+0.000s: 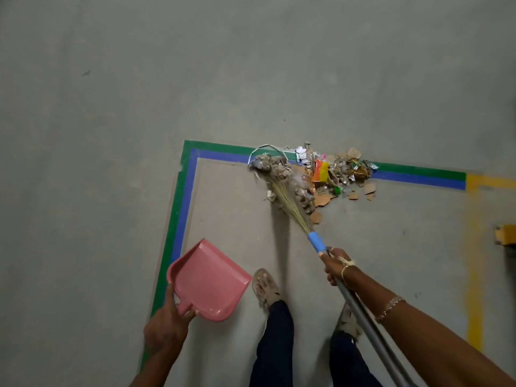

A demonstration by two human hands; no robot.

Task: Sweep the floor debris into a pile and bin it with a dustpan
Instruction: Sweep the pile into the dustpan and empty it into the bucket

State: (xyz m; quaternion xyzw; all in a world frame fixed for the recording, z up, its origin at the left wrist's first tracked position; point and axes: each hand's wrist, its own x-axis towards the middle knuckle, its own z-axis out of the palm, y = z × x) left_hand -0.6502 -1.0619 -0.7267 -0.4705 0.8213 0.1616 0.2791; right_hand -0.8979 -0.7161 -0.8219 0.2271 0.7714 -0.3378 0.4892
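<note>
A pile of debris (pixel 329 174), made of paper scraps, cardboard bits, dust clumps and an orange wrapper, lies on the grey floor across a green and blue tape line. A grass broom (pixel 290 199) with a blue collar and grey handle has its bristle tips in the left side of the pile. My right hand (pixel 336 265) grips the handle just below the collar. My left hand (pixel 167 322) holds a pink dustpan (pixel 209 280) by its short handle, above the floor, to the lower left of the pile. The pan holds nothing.
Green and blue floor tape (pixel 178 219) forms a corner left of the pile. Yellow tape (pixel 474 261) runs down the right. A yellow object (pixel 505 234) sits at the right edge. My sandalled feet (pixel 265 289) stand just below the pile. Bare concrete stretches beyond.
</note>
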